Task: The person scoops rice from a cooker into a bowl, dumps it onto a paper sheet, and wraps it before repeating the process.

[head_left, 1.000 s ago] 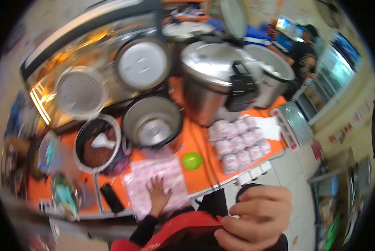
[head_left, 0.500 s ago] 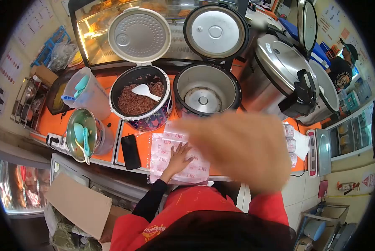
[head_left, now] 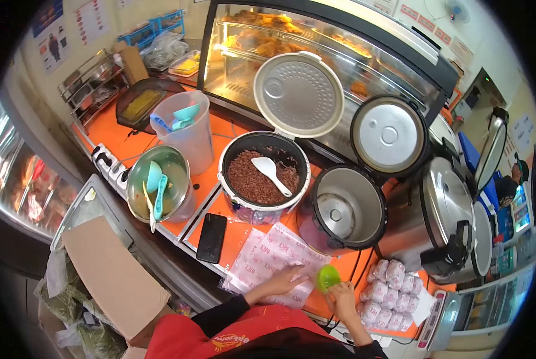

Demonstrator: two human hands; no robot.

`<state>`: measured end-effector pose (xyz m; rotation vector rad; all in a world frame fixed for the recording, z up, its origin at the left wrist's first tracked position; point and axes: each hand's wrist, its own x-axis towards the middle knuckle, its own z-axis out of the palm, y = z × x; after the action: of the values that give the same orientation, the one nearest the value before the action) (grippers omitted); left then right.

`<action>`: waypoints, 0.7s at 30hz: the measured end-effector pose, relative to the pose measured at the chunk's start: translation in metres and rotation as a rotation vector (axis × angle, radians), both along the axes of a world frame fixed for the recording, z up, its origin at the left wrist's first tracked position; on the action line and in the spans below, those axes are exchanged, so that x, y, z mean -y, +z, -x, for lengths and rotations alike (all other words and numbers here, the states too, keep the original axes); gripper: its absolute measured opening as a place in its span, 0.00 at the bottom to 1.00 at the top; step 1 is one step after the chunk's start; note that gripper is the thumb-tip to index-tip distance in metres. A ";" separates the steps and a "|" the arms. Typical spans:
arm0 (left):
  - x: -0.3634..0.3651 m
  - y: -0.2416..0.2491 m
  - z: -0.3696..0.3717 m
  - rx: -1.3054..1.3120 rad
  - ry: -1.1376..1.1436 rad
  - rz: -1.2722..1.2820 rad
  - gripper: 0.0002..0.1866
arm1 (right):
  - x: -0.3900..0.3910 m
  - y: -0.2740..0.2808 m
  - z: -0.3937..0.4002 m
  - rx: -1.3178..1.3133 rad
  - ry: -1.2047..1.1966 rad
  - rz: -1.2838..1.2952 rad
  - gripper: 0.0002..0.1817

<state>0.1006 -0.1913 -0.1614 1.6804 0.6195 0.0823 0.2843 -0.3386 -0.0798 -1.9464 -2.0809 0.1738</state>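
Note:
My left hand (head_left: 284, 281) rests on the pink-printed wrapping sheets (head_left: 274, 254), its fingers apart and empty. Just right of it, my right hand (head_left: 341, 299) grips a small green cup (head_left: 327, 277) over the sheets' right edge. Behind the sheets stands an open rice cooker (head_left: 229, 185) of reddish-brown rice (head_left: 247, 176), with a white paddle (head_left: 271, 175) lying on the rice. A second open cooker (head_left: 352, 206), with nothing but its bare metal inside, is to the right. Several wrapped packets (head_left: 393, 293) are piled right of my right hand.
A black phone (head_left: 211, 238) lies left of the sheets. Farther left are a metal bowl (head_left: 137, 197) with spoons and a plastic pitcher (head_left: 199, 131). A large steel cooker (head_left: 414, 215) and a scale (head_left: 444, 320) stand right. A person (head_left: 509, 185) is at the far right.
The view has turned toward the right, bringing the packets fully into sight. My right hand, blurred and raised before, is now lower with the green cup in it. My left hand stays on the sheets.

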 end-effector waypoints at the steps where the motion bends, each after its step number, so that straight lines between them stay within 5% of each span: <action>1: 0.003 -0.002 0.000 0.237 0.084 0.258 0.34 | -0.017 0.035 0.021 -0.040 0.080 -0.025 0.06; 2: -0.001 0.027 0.006 0.304 0.112 0.633 0.35 | -0.037 0.065 0.040 -0.082 0.156 -0.050 0.05; 6: -0.026 0.083 0.046 0.734 0.325 1.172 0.33 | -0.116 0.114 0.076 -0.101 0.537 -0.073 0.10; 9: -0.047 0.112 0.083 0.937 0.506 1.035 0.36 | -0.212 0.131 0.075 -0.096 0.449 -0.258 0.11; 10: -0.053 0.111 0.093 0.969 0.569 0.981 0.37 | -0.252 0.127 0.078 -0.006 0.341 -0.097 0.13; 12: -0.060 0.110 0.101 0.988 0.708 0.891 0.38 | -0.329 0.069 0.065 0.269 0.263 -0.208 0.16; 14: -0.063 0.109 0.105 0.971 0.857 0.818 0.39 | -0.380 0.028 0.063 0.545 0.180 0.006 0.13; 17: -0.060 0.102 0.113 1.045 0.921 0.854 0.38 | -0.418 0.001 0.066 0.588 0.174 0.213 0.12; 21: -0.056 0.094 0.112 1.005 0.876 0.959 0.39 | -0.426 0.057 0.076 0.695 0.087 0.194 0.14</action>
<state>-0.0115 -0.1349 -0.0670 0.2334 0.4334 1.0142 0.2088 0.0878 -0.0232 -2.2550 -2.6534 -0.3514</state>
